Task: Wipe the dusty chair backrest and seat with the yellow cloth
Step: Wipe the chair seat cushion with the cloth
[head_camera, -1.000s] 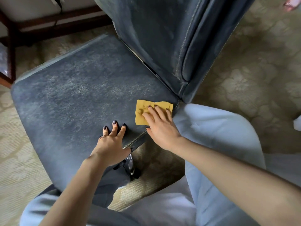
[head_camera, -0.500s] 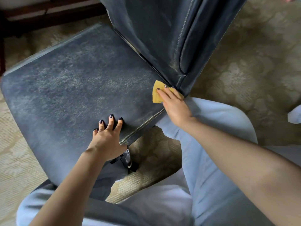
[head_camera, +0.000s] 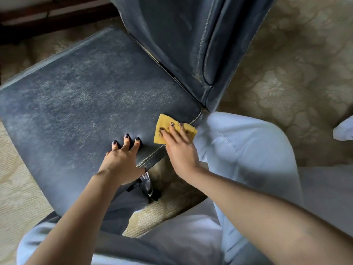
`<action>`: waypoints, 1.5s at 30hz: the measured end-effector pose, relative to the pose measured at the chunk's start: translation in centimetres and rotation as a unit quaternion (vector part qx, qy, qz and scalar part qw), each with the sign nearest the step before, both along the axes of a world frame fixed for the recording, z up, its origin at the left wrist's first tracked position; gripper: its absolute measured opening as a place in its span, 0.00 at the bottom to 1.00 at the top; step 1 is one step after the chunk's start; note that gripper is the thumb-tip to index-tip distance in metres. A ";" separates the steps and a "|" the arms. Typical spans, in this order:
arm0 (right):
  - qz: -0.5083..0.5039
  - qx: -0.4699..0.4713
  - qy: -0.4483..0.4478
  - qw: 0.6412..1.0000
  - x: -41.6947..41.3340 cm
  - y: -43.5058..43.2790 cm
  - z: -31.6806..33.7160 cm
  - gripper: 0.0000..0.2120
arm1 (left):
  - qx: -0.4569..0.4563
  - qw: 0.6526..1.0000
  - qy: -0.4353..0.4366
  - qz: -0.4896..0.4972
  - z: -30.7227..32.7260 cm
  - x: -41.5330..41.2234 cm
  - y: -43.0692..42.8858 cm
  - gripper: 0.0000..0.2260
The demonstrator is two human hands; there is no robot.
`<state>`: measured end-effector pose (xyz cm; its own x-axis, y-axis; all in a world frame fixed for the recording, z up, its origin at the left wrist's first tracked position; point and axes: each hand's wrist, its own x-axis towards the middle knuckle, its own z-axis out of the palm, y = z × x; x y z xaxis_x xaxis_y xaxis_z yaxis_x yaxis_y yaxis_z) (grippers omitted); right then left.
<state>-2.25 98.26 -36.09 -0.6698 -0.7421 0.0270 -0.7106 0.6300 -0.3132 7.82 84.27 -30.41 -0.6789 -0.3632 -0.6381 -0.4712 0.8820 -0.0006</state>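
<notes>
At the near edge of the seat (head_camera: 76, 104), the left hand (head_camera: 122, 159) is resting with fingers spread wide and straight on the dusty fabric, holding nothing. Just to its right, the right hand (head_camera: 179, 148) is pressing the yellow cloth (head_camera: 162, 122) flat under outstretched fingers on the seat's near right corner, beside a knee in pale trousers (head_camera: 244, 150). Farther off, the dusty backrest (head_camera: 172, 35) is rising from the seat's far right side above a patterned carpet (head_camera: 296, 73).
</notes>
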 end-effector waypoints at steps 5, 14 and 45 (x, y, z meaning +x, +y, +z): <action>0.175 -0.018 0.053 0.983 -1.0 2.2 -0.5 0.25 | 0.006 1.000 -0.002 0.010 0.1 -0.1 0.1 0.40; 0.146 0.003 -0.021 0.989 -6.1 3.1 0.9 0.24 | 0.033 0.999 0.015 0.036 0.2 0.5 -0.1 0.39; 0.152 -0.025 0.066 0.986 0.9 0.1 -0.7 0.28 | -0.012 1.000 0.005 0.001 0.2 0.4 -0.4 0.38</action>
<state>-1.33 98.37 -36.77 -0.4054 -0.9032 0.1407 -0.9005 0.3681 -0.2315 8.27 83.87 -30.22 -0.6838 -0.3804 -0.6226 -0.4735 0.8806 -0.0181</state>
